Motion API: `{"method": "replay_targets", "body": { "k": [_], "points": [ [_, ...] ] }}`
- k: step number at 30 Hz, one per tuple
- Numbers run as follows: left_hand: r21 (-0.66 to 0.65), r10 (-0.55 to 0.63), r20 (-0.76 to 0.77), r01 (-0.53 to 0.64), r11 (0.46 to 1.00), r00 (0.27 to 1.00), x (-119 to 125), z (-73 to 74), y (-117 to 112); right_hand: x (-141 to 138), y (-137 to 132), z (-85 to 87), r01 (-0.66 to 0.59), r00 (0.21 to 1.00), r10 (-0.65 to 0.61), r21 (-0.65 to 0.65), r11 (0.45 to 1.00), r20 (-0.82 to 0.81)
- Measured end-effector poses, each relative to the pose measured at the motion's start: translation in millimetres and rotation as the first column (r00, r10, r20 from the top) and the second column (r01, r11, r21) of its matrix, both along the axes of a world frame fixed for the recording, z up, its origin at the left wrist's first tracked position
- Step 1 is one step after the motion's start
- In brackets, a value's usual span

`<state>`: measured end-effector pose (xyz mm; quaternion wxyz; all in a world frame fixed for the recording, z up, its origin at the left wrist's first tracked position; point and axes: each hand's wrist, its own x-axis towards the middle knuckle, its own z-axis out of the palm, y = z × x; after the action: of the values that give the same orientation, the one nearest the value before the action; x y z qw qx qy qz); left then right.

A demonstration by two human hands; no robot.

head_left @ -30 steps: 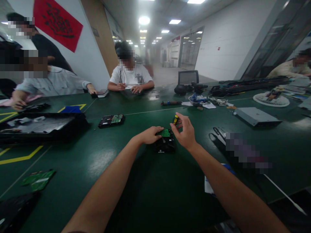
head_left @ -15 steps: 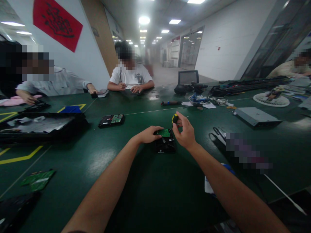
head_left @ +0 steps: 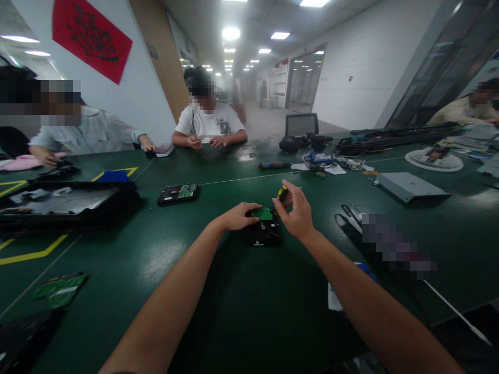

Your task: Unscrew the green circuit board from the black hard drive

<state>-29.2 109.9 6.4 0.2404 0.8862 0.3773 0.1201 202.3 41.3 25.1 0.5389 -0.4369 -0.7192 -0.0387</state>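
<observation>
A black hard drive [head_left: 265, 234] with a green circuit board lies on the table in front of me. My left hand [head_left: 238, 217] grips its left side, fingers at the far edge and thumb on the board's near edge. In my right hand [head_left: 295, 210] is a yellow and black screwdriver [head_left: 283, 194], its handle pinched between thumb and fingers above the drive's far right corner. The shaft and tip are hard to make out.
Another hard drive [head_left: 178, 194] lies ahead to the left, beyond it a person in white. A black tray-like casing [head_left: 70, 200] and a green circuit board [head_left: 62, 289] are at left. On the right are a grey metal box [head_left: 413, 187] and a white cable [head_left: 458, 311].
The screwdriver handle has tilted and turned slightly in my right hand. My left hand stays on the hard drive. The person across the table has shifted their hands a little.
</observation>
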Motion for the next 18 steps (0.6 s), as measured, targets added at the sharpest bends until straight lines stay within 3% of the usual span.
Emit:
{"method": "replay_targets", "body": {
  "k": [18],
  "points": [
    [-0.004,-0.008,0.019,0.008,1.000,1.000,0.2,0.0,-0.1,0.1,0.0,-1.1,-0.016,1.000,0.016,-0.001,1.000,-0.004]
  ]
}}
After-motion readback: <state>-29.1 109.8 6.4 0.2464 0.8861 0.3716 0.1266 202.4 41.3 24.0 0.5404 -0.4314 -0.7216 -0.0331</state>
